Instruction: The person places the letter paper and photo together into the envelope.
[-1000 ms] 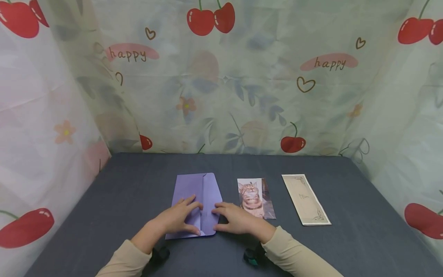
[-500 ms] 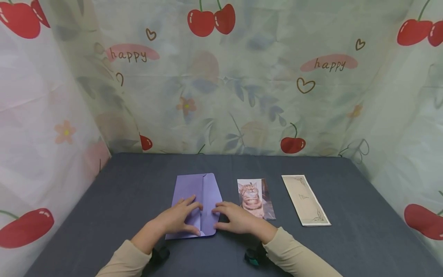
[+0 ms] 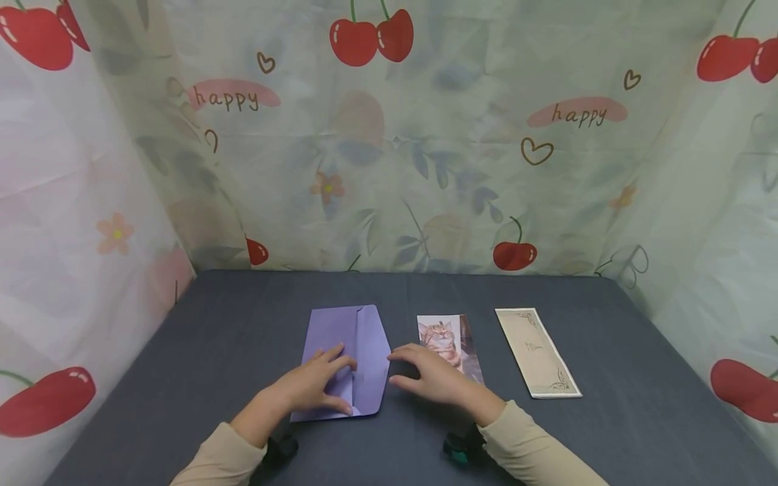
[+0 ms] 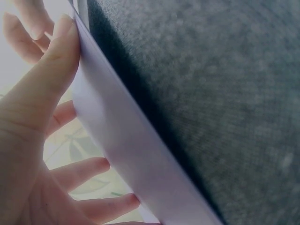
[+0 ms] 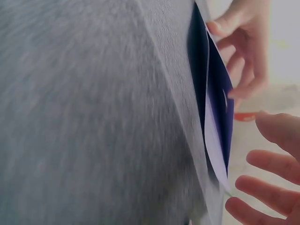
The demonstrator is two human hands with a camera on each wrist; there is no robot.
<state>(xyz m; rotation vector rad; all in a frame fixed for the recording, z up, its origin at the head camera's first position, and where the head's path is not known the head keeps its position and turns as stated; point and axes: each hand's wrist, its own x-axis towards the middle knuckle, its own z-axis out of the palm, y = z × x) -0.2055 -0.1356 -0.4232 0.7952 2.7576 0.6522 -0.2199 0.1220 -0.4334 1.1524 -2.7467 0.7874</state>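
Observation:
A purple envelope (image 3: 328, 324) lies on the dark table, its flap (image 3: 372, 351) spread out to the right. My left hand (image 3: 313, 381) rests on the envelope with fingers spread, the fingertips and thumb touching its surface, as the left wrist view also shows along the paper (image 4: 126, 140). Just right of the flap, my right hand (image 3: 434, 378) hovers apart from it with fingers loosely bent and nothing between them. It covers the lower part of a cat photo card (image 3: 440, 337). In the right wrist view the envelope (image 5: 218, 117) gapes slightly at its edge.
To the right of the cat card lies a long beige card (image 3: 535, 351) with ornate printed corners. The dark cloth-covered table (image 3: 243, 304) is bounded by a patterned curtain (image 3: 395, 202) at the back and sides. Dark straps or devices sit under both wrists.
My right hand has left the envelope's flap, shifting right and slightly up, partly over the cat card. The left hand and the envelope have kept their place.

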